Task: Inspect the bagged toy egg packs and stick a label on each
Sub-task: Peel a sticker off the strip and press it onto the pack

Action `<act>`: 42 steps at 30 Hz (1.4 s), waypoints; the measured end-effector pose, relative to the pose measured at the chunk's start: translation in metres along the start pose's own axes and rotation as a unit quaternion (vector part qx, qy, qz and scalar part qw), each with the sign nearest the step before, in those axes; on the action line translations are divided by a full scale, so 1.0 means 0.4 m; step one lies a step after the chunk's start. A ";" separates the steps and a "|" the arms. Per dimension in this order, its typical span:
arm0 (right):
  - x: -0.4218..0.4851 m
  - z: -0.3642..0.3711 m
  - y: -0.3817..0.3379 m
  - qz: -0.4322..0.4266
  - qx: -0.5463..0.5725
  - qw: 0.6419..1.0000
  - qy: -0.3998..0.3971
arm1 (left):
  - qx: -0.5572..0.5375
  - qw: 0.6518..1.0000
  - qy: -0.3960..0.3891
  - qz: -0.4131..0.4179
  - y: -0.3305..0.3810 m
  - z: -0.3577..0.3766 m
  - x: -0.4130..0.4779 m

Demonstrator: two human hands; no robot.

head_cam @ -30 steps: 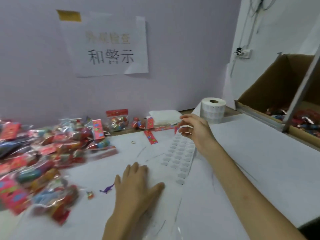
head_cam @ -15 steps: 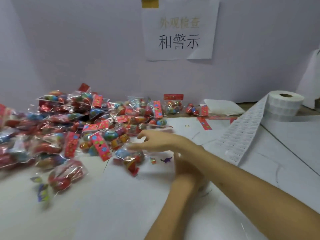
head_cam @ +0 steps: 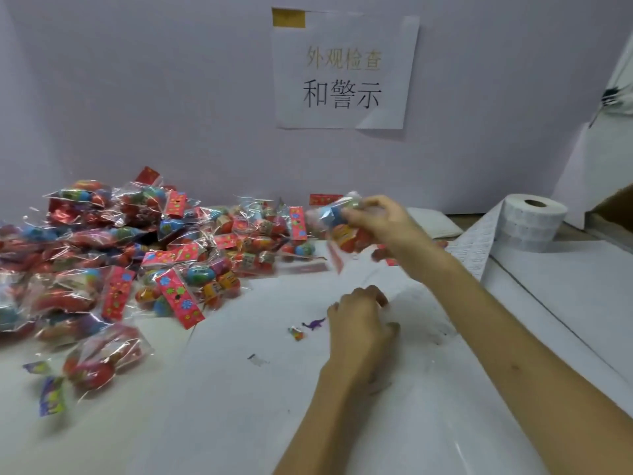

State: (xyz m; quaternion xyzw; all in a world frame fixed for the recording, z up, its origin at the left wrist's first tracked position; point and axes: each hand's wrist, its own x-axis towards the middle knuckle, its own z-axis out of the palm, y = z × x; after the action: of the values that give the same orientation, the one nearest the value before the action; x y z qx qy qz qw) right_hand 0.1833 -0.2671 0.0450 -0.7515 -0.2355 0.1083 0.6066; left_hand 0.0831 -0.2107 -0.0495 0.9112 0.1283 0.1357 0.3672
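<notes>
A: What's at frame left?
B: I see the pile of egg packs [head_cam: 144, 255] on the bench [head_cam: 239, 423].
A: The hands?
B: My left hand [head_cam: 359, 323] curls empty, centre. My right hand [head_cam: 380, 224] grips one pack [head_cam: 346, 231] above it; the label roll [head_cam: 531, 221] lies right, nearer that hand.

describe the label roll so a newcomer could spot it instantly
Start at the paper sign taped to the back wall, then drop down and right to the table's far right edge. The label roll stands there on end, hollow core up, its strip trailing toward the hands; it is the only plain white cylinder, away from the colourful packs.
</notes>
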 end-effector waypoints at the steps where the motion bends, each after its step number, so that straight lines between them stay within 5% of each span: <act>1: -0.005 -0.051 0.017 0.009 0.033 0.998 0.048 | -0.026 1.000 -0.006 -0.001 0.004 0.003 0.004; 5: -0.047 -0.187 0.137 0.095 0.125 0.974 0.161 | -0.132 0.990 -0.046 -0.029 0.010 0.008 0.016; 9: -0.079 -0.209 0.198 0.097 0.191 0.963 0.164 | -0.210 0.970 -0.098 -0.067 0.011 0.002 0.018; 15: -0.112 -0.173 0.181 0.038 0.066 0.997 -0.003 | -0.262 0.945 -0.154 -0.116 0.019 -0.013 0.007; 20: -0.167 -0.249 0.163 -0.052 -0.023 0.998 0.039 | -0.312 0.918 -0.188 -0.155 0.022 -0.022 0.011; 26: -0.255 -0.262 0.194 -0.072 -0.173 0.982 0.031 | -0.456 0.831 -0.258 -0.186 0.031 -0.032 0.015; 32: -0.311 -0.249 0.197 -0.088 -0.193 0.974 0.078 | -0.555 0.745 -0.300 -0.218 0.040 -0.029 0.003; 38: -0.340 -0.240 0.228 -0.107 -0.153 0.974 0.127 | -0.530 0.740 -0.351 -0.222 0.040 -0.022 0.000; 42: -0.342 -0.232 0.239 -0.168 -0.231 0.947 0.150 | -0.527 0.756 -0.340 -0.188 0.045 -0.012 -0.002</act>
State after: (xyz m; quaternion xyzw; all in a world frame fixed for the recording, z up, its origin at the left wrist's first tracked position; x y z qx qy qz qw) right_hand 0.1280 -0.4280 -0.0416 -0.8282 -0.2833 -0.1663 0.4540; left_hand 0.0830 -0.2203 -0.0337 0.5173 0.0720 -0.2085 0.8269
